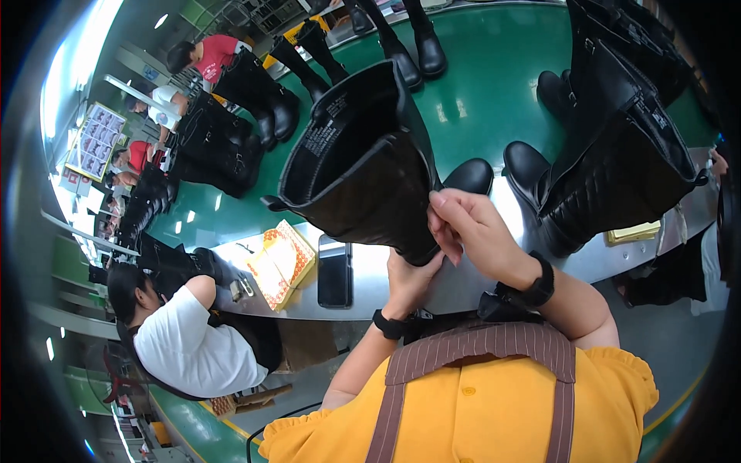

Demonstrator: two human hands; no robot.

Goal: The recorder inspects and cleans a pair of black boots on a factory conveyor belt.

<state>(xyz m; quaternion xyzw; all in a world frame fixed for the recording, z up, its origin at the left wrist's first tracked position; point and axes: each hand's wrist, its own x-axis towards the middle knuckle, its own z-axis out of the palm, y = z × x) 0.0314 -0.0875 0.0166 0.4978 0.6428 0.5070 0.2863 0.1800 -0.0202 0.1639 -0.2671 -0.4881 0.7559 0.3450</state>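
Observation:
A tall black boot stands tilted in front of me, its wide top opening turned toward me and pale print on the lining. Low on its shaft, near the ankle, my left hand is closed around it, some fingers hidden behind the leather. My right hand pinches at the right side edge of the shaft, thumb against forefinger; whatever lies between the fingertips is too small to make out. The boot's rounded toe points away to the right.
Another black boot with a quilted shaft stands close on the right. On the metal table edge lie a phone and an orange-patterned paper pad. More boots line the green surface. A person in white sits at left.

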